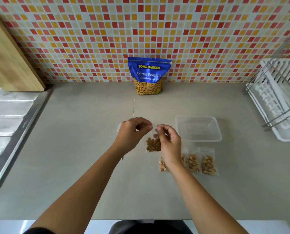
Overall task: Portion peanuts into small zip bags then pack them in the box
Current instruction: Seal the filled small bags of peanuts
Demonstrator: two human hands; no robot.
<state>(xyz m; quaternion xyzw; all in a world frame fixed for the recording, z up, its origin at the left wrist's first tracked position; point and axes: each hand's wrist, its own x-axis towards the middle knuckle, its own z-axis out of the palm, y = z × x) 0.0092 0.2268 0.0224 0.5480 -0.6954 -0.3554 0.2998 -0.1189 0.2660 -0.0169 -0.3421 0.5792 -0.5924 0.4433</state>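
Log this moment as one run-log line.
hands: left hand and right hand pinch zip bag top | filled bags: on counter | box: no bags inside | peanut pouch: upright by wall

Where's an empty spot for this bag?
The left hand and right hand pinch the small bag. Bare counter lies between the sink and left hand, and in front of the peanut pouch. Crowded right of the right hand: the box and filled bags.

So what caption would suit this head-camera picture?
Left hand and right hand pinch the top of a zip bag of peanuts; filled bags lie by the box.
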